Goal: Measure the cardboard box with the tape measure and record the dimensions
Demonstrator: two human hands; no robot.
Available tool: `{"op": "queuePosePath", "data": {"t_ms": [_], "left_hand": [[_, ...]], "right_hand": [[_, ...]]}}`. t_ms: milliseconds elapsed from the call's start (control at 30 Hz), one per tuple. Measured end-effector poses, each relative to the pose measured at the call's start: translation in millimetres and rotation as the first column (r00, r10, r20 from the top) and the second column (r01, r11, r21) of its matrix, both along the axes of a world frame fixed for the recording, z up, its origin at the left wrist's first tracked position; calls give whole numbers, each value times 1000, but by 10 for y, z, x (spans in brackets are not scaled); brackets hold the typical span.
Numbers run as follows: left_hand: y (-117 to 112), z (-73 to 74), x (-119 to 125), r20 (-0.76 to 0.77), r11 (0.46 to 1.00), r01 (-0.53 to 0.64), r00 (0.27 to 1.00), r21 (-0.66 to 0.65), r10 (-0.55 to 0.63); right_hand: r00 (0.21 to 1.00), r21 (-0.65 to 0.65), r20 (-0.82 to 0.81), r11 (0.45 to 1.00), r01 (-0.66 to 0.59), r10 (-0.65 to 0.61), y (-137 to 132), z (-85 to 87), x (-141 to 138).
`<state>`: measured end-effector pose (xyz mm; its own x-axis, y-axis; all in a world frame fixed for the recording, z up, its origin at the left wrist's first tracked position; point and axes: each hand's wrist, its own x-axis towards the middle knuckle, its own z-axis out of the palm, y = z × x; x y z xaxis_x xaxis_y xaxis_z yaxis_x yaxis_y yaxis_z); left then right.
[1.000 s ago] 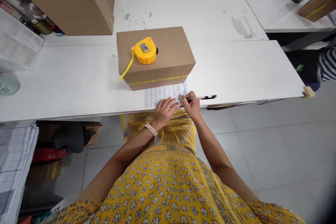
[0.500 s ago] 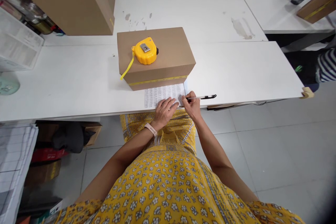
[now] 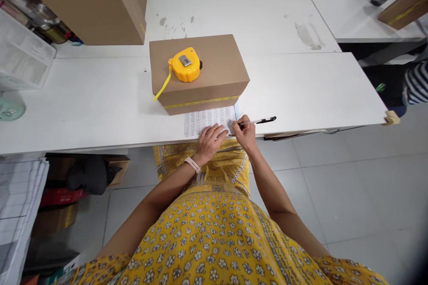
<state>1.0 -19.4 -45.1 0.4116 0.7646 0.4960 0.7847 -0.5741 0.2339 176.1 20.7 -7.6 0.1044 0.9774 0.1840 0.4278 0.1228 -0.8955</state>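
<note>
A printed sheet of paper (image 3: 203, 120) lies at the near edge of the white table (image 3: 100, 102). My left hand (image 3: 210, 140) rests flat on it, fingers stretched out. My right hand (image 3: 245, 132) is closed on a black-capped pen (image 3: 257, 121), whose tip touches the sheet's right part. Just behind the sheet stands a closed cardboard box (image 3: 214, 71) with yellow tape along its front. A yellow tape measure (image 3: 184, 64) sits on top of the box, its strap hanging over the left front corner.
Larger cardboard boxes (image 3: 96, 4) stand at the back left beside a clear plastic bin (image 3: 22, 55). Another box (image 3: 404, 6) lies on the far right table. A person's striped sleeve (image 3: 416, 82) shows at the right edge. Boxes and bags sit under the table at left.
My right hand has shifted slightly and the pen's capped end has lifted a little. My left hand, the box and the tape measure stay where they were.
</note>
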Motion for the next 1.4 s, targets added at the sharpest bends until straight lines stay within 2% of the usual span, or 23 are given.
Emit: {"op": "queuePosePath", "data": {"t_ms": [400, 667, 933, 1200, 1400], "left_hand": [[-1, -24, -4, 5, 1000, 4, 1000, -13, -4], [5, -30, 1, -1, 1000, 3, 1000, -11, -3], [-5, -59, -5, -2, 1000, 3, 1000, -15, -3], [-5, -69, -13, 1, 1000, 8, 1000, -6, -8], [-1, -14, -1, -1, 1000, -1, 1000, -10, 1]], "right_hand": [[1000, -4, -16, 1000, 3, -3, 6, -48, 9], [997, -9, -65, 999, 48, -48, -22, -1, -2], [999, 8, -16, 999, 33, -33, -31, 13, 5], [998, -10, -45, 999, 43, -43, -23, 13, -12], [976, -40, -210, 998, 53, -60, -28, 78, 65]]}}
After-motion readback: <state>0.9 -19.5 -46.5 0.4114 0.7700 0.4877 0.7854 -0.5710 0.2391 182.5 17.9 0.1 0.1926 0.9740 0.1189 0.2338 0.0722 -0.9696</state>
